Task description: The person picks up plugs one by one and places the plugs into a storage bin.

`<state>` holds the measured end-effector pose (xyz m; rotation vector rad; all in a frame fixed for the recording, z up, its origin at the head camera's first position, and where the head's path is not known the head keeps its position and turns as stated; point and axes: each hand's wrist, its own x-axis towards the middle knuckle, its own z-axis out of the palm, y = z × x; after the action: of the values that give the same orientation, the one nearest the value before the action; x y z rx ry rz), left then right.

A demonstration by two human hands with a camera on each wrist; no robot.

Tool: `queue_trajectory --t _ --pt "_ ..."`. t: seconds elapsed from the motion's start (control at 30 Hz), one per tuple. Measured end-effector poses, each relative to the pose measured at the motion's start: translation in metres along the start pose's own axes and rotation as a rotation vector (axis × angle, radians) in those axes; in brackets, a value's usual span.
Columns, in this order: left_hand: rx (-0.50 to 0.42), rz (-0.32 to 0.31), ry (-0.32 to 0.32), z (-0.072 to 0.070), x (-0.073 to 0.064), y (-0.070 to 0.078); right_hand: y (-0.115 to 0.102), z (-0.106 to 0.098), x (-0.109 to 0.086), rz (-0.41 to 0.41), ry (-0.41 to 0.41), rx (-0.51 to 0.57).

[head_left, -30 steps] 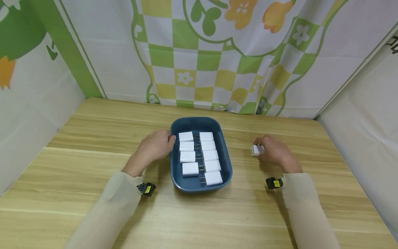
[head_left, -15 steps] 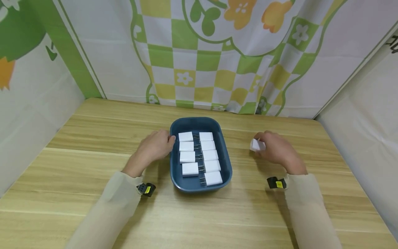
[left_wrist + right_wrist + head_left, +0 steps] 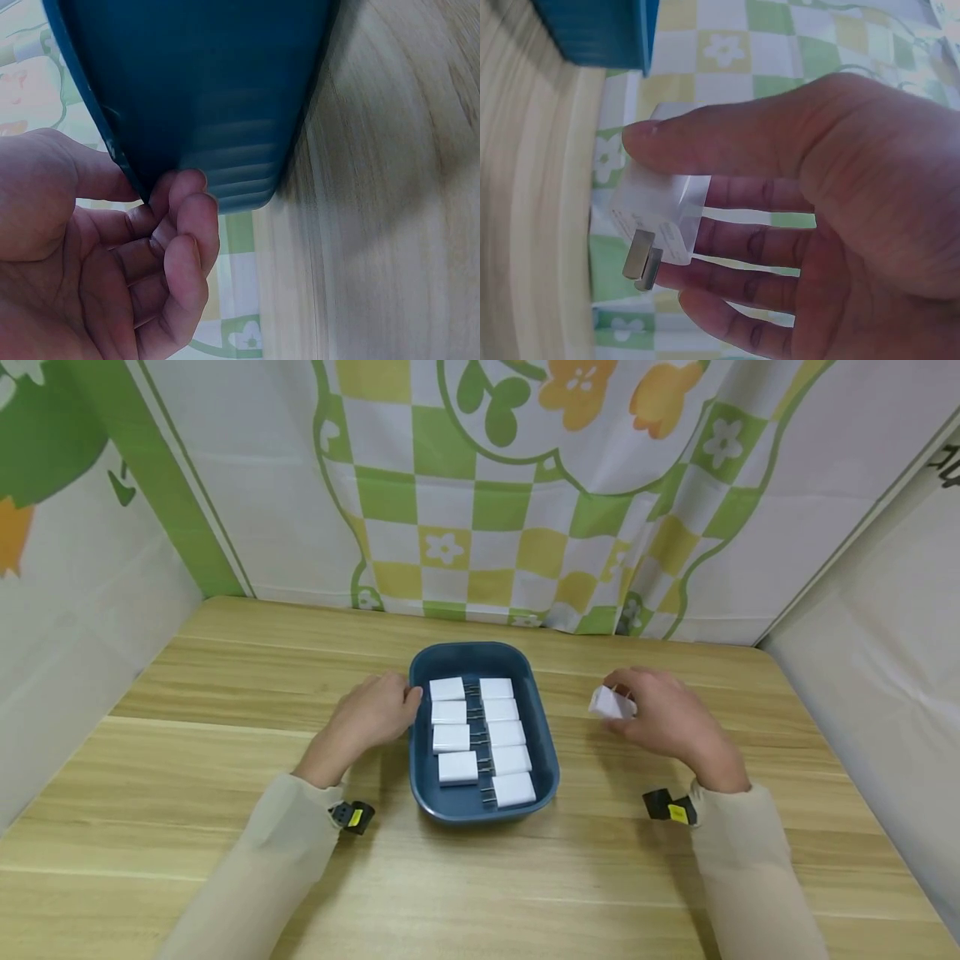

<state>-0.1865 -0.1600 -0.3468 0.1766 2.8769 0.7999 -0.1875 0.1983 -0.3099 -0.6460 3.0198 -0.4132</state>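
To the right of the blue tray (image 3: 540, 735), my right hand (image 3: 671, 718) holds a white charger plug (image 3: 611, 703) between thumb and fingers. In the right wrist view the plug's two flat metal prongs (image 3: 641, 259) stick out past the hand, and its body (image 3: 656, 195) is partly behind the thumb. My left hand (image 3: 375, 708) pinches the tray's left rim, thumb over the edge and curled fingers (image 3: 196, 225) against the outer wall. Inside the tray, white charger plugs (image 3: 510, 760) lie in two columns, prongs facing inward. The left column stops short of the tray's near end.
A wooden table (image 3: 300, 860) carries the tray. Behind it hangs a green and yellow checked curtain (image 3: 450, 527), and a white cloth wall (image 3: 885, 610) closes off the right side. Both wrists wear small black cameras (image 3: 351, 817).
My right hand has lifted the plug from the table and turned it, shifting slightly toward the tray. The left hand and the tray stay put.
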Motion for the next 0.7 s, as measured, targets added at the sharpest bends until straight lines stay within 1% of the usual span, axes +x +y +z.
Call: queue_trajectory --t 0.3,0.53,0.7 --pt "0.005 0.002 -0.001 0.000 0.000 -0.001 -0.018 -0.006 -0.005 -0.061 0.028 0.018" --pt "0.008 0.004 0.001 0.000 0.000 -0.001 -0.026 -0.006 -0.007 -0.123 0.055 0.000" --pt "0.011 0.005 0.003 0.000 -0.001 0.000 -0.033 -0.006 -0.006 -0.140 0.053 -0.013"
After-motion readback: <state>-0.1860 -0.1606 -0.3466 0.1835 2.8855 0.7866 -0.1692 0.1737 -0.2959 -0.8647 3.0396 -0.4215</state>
